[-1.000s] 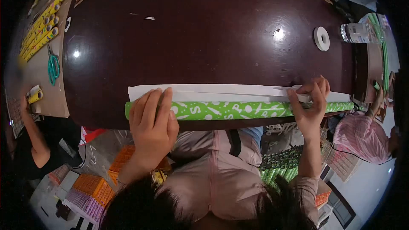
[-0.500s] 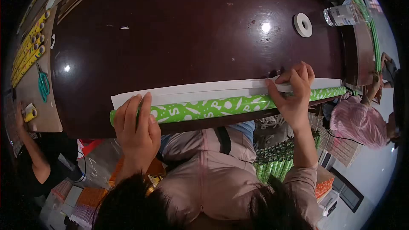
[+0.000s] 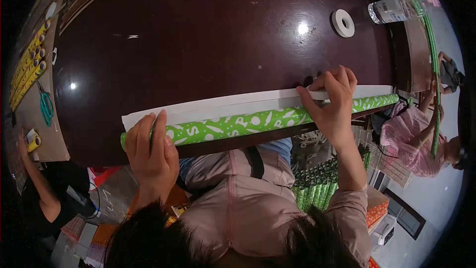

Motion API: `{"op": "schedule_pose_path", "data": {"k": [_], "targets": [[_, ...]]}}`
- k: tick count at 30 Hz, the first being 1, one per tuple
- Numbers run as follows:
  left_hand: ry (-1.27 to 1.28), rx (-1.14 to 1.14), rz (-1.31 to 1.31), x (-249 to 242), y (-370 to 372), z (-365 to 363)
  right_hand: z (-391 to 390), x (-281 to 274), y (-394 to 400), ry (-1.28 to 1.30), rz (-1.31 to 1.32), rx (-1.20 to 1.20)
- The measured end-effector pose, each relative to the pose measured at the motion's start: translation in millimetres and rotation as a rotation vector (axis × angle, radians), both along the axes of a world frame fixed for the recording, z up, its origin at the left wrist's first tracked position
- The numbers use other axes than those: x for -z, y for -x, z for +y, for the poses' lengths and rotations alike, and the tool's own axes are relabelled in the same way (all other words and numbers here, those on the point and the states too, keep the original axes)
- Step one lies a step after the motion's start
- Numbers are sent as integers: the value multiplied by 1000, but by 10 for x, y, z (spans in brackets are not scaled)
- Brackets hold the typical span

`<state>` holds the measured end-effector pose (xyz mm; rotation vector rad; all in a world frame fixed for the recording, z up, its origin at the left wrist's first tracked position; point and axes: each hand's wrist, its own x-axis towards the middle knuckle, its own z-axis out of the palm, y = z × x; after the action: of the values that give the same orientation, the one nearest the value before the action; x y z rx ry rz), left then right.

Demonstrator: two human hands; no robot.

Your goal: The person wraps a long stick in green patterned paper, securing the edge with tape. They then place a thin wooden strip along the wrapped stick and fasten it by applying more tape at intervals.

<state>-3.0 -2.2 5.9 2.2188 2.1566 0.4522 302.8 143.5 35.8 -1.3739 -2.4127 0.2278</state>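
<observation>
A long roll of green wrapping paper (image 3: 238, 123) with white print lies along the near edge of the dark brown table (image 3: 223, 34). Its loose white flap (image 3: 223, 105) lies flat just beyond the roll. My left hand (image 3: 148, 151) presses down on the roll's left end, fingers laid over it. My right hand (image 3: 329, 101) pinches the white flap's edge near the right end of the roll.
A white tape ring (image 3: 343, 23) and a plastic water bottle (image 3: 389, 9) sit at the far right. On the left board lie yellow rolls (image 3: 27, 64) and teal scissors (image 3: 46, 106). One person (image 3: 39, 188) stands at left; another in pink (image 3: 416, 139) holds a green roll at right.
The view has swung, so the roll and both hands sit further left and tilted. My right hand has slid left along the flap. The person in pink has raised a long green roll.
</observation>
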Motion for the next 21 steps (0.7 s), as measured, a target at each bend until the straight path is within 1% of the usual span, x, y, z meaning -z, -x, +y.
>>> {"op": "schedule_pose_path", "data": {"k": [12, 21], "targets": [[-17, 12, 10, 20, 14, -12, -11, -9, 47, -15, 14, 39], [-65, 8, 15, 43, 4, -25, -27, -8, 57, -48, -41, 13]]}}
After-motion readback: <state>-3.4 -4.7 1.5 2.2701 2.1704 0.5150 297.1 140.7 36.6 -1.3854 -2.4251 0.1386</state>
